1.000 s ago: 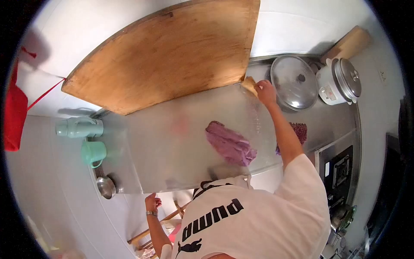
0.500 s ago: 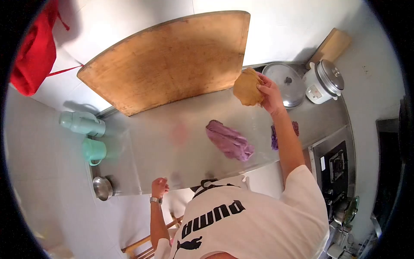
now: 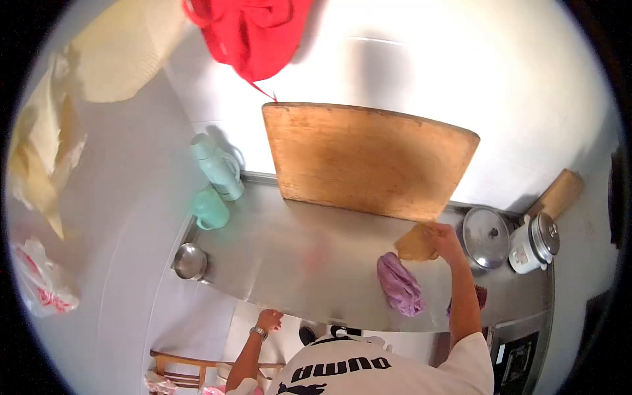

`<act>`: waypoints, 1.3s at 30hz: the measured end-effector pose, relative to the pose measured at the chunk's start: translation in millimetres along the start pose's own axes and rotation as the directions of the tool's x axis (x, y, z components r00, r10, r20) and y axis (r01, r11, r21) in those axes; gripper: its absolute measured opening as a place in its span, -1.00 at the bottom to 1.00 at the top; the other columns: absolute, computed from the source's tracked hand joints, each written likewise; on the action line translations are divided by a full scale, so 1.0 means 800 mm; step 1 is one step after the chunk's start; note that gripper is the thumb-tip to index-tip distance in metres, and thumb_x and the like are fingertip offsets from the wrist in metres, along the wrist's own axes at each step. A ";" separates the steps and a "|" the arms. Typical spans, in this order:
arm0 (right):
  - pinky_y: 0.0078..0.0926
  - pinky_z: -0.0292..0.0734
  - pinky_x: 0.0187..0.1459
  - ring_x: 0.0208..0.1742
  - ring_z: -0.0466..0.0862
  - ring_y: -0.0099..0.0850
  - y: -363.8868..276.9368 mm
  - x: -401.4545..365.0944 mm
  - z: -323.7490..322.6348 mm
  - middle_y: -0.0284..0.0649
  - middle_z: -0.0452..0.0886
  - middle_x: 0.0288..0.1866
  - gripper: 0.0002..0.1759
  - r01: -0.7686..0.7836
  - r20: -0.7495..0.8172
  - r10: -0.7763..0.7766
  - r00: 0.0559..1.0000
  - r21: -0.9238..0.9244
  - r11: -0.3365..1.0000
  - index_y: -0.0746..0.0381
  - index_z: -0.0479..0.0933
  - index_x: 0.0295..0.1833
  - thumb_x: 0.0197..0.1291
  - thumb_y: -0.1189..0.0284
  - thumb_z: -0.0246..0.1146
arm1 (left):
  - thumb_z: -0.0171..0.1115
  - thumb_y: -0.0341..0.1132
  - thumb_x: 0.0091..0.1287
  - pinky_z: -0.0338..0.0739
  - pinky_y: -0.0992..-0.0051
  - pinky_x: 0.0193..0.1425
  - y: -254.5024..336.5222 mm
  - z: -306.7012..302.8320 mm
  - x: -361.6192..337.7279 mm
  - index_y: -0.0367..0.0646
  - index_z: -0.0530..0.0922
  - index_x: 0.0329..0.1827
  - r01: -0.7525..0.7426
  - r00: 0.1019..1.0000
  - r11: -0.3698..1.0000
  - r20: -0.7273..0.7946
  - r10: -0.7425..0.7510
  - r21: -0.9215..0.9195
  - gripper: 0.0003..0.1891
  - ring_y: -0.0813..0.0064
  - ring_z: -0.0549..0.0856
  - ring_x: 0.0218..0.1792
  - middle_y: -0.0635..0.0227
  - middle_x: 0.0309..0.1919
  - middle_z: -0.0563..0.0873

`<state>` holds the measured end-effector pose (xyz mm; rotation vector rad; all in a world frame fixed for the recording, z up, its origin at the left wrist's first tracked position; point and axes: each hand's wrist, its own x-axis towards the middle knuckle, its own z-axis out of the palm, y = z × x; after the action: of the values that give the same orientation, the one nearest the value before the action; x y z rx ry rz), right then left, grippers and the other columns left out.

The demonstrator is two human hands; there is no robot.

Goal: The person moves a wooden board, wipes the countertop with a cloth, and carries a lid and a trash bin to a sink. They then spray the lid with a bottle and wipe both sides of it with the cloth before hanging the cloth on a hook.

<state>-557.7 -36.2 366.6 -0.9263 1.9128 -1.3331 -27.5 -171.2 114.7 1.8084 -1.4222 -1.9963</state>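
One grip, our right hand (image 3: 449, 243), pinches a tan cloth (image 3: 415, 242) jutting out to its left. Left and bodyward of it, a purple cloth (image 3: 400, 285) lies on the surface (image 3: 276, 263), long axis slanting toward us. Left hand (image 3: 269, 320) farther; we can't tell if clenched.

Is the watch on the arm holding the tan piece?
No, the right hand holds the tan piece; the watch is on the left arm.

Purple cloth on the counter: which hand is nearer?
Right hand: it's just beyond the cloth, to the right; the left hand is well left, by the counter front.
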 end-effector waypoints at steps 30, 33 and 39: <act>-0.35 0.40 0.16 0.17 0.50 -0.24 -0.645 0.093 0.282 -0.15 0.48 0.20 -0.53 0.934 0.002 -0.971 0.241 -0.271 0.231 0.23 0.40 0.22 0.15 0.48 0.20 | -0.10 -0.20 0.36 0.56 0.35 -0.52 -0.329 -0.131 -0.038 -0.19 0.53 -0.37 0.164 0.968 0.951 -0.227 -0.105 0.263 -0.70 0.36 0.66 -0.54 0.15 -0.51 0.67; -0.27 0.26 0.29 0.36 0.31 -0.07 -0.643 0.105 0.339 0.05 0.42 0.25 -0.61 0.750 0.198 -0.960 -0.196 -0.600 -0.277 0.20 0.50 0.16 0.20 0.53 0.06 | -0.09 -0.20 0.35 0.56 0.34 -0.51 -0.315 -0.134 -0.035 -0.19 0.53 -0.40 0.181 0.962 0.973 -0.230 -0.146 0.141 -0.70 0.36 0.65 -0.56 0.15 -0.53 0.67; -0.16 0.21 0.29 0.36 0.29 -0.06 -0.621 0.054 0.346 0.03 0.40 0.27 -0.56 0.823 -0.019 -0.968 -0.249 -0.530 -0.201 0.37 0.47 0.13 0.09 0.50 0.18 | -0.06 -0.19 0.33 0.56 0.32 -0.50 -0.312 -0.143 -0.028 -0.20 0.53 -0.47 0.167 0.963 0.979 -0.234 -0.136 0.121 -0.68 0.36 0.64 -0.59 0.15 -0.57 0.66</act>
<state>-262.4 -335.0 752.5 -3.0584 1.3820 -2.1824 195.1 -80.8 -19.8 2.1847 -1.4240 -1.7215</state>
